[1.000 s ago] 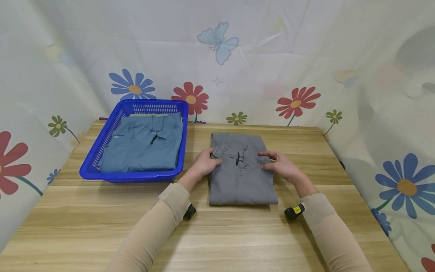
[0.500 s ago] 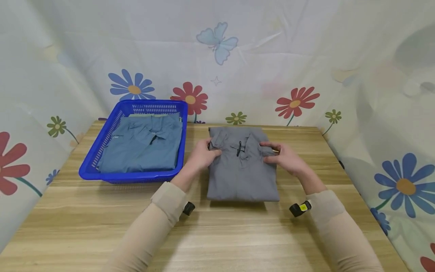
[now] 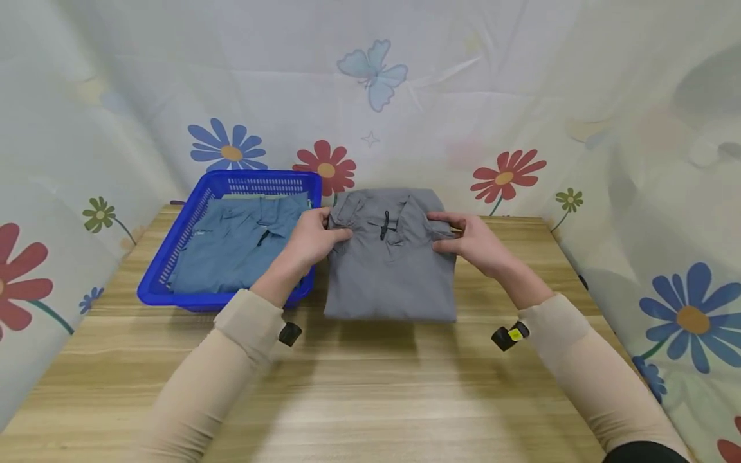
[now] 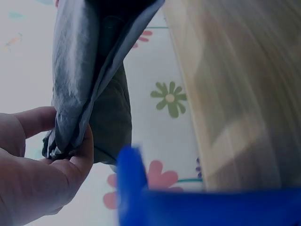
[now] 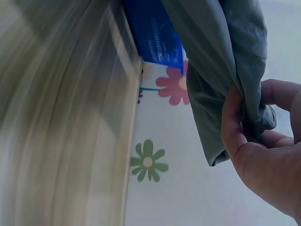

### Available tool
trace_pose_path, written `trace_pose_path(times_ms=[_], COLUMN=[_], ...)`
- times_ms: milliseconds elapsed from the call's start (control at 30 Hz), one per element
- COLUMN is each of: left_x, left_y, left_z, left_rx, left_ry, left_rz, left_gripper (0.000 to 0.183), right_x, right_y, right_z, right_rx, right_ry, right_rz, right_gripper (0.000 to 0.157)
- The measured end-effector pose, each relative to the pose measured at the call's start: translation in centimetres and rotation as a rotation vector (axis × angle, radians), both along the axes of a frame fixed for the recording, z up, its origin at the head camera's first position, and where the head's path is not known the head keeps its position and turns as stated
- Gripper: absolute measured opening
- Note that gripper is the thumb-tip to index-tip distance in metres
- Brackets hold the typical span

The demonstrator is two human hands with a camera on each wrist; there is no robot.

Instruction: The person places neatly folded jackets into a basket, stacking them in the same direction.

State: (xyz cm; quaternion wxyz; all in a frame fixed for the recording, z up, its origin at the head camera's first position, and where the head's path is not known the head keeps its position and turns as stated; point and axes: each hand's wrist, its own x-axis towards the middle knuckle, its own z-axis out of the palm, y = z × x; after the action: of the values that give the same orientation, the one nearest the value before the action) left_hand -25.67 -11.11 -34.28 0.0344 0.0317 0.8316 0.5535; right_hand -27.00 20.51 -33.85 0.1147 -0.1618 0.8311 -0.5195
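A folded grey shirt (image 3: 390, 270) with a collar and a black cord tag hangs above the table, held between both hands. My left hand (image 3: 315, 238) pinches its left edge, thumb on top and fingers beneath. On the opposite edge, my right hand (image 3: 477, 244) grips the cloth the same way. Both wrist views show the layered cloth caught between thumb and fingers, the folds drooping free of the wood. Left of the shirt stands a blue plastic basket (image 3: 152, 290), and a folded blue shirt (image 3: 237, 257) lies inside it. My left forearm partly covers the basket's near right corner.
The wooden table (image 3: 370, 399) runs under everything. Behind it hangs a white curtain (image 3: 440, 128) printed with flowers and a butterfly. The basket's raised rim is close beside the left hand.
Both hands have lifted the grey shirt off the table and carried it up and leftward, close to the basket. The basket and the blue shirt have stayed put.
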Motion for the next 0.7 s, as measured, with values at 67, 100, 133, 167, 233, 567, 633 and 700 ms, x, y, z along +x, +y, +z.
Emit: trace_pose_path(times_ms=[67, 100, 133, 167, 233, 567, 633, 700], left_x=[0.0, -0.1, -0.1, -0.2, -0.3, -0.7, -0.7, -0.9], left_y=[-0.8, -1.1, -1.5, -1.9, -2.7, -7.5, -8.6, -9.8], left_z=[0.6, 0.9, 1.2, 1.5, 1.9, 4.2, 4.5, 4.6], left_rx=[-0.009, -0.006, -0.002, 0.006, 0.029, 0.056, 0.052, 0.052], left_ry=[-0.018, -0.026, -0.030, -0.032, -0.034, -0.072, -0.081, -0.087], left_rz=[0.007, 0.010, 0.011, 0.013, 0.014, 0.053, 0.053, 0.054], left_gripper=[0.053, 0.055, 0.056, 0.057, 0.054, 0.050, 0.054, 0.056], right_x=[-0.2, -0.3, -0.3, -0.4, -0.6, -1.6, -1.8, -2.0], right_y=[-0.7, -1.0, -1.4, -1.8, -2.6, -7.6, -8.7, -9.7], right_z=[0.6, 0.8, 1.1, 1.3, 1.7, 3.1, 3.1, 3.1], right_rx=[0.009, 0.010, 0.008, 0.002, -0.009, -0.104, -0.132, -0.155], right_ry=[0.006, 0.004, 0.005, 0.004, 0.009, 0.012, -0.003, -0.019], right_rz=[0.002, 0.003, 0.001, 0.002, 0.010, 0.023, 0.030, 0.041], right_gripper=[0.063, 0.063, 0.063, 0.063, 0.063, 0.062, 0.061, 0.061])
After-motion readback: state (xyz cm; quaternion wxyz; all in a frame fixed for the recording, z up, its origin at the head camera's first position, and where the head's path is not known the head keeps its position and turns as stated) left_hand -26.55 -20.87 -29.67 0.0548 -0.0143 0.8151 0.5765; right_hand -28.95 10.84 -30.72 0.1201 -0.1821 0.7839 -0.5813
